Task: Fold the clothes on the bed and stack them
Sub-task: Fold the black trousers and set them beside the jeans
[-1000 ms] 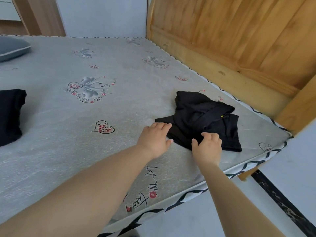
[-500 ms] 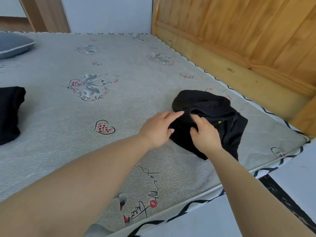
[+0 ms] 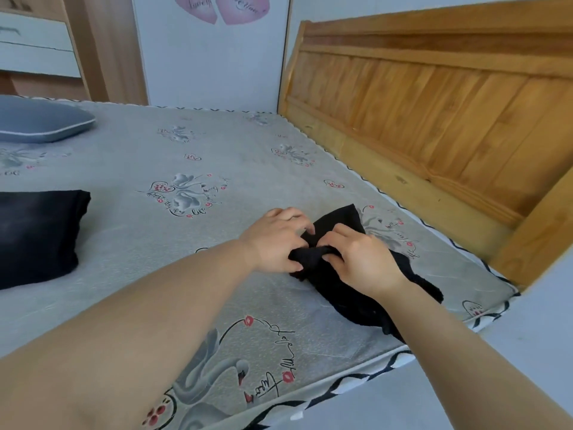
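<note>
A crumpled black garment (image 3: 344,293) lies near the right front corner of the grey patterned mattress (image 3: 173,249). My left hand (image 3: 276,240) grips a bunched fold of it on the left side. My right hand (image 3: 362,259) pinches the same bunched fold from the right, thumb and fingers curled into the cloth. The two hands nearly touch. A folded black garment (image 3: 37,234) lies flat at the left edge of the bed.
A grey-blue pillow (image 3: 40,122) sits at the far left. A wooden headboard (image 3: 434,97) runs along the bed's right side. The mattress front edge (image 3: 325,389) is close to me, with pale floor (image 3: 465,398) below it. A wardrobe stands behind the bed.
Both hands went from resting on the garment's near edge to gripping it and gathering it into a smaller bunch. The view has tilted upward.
</note>
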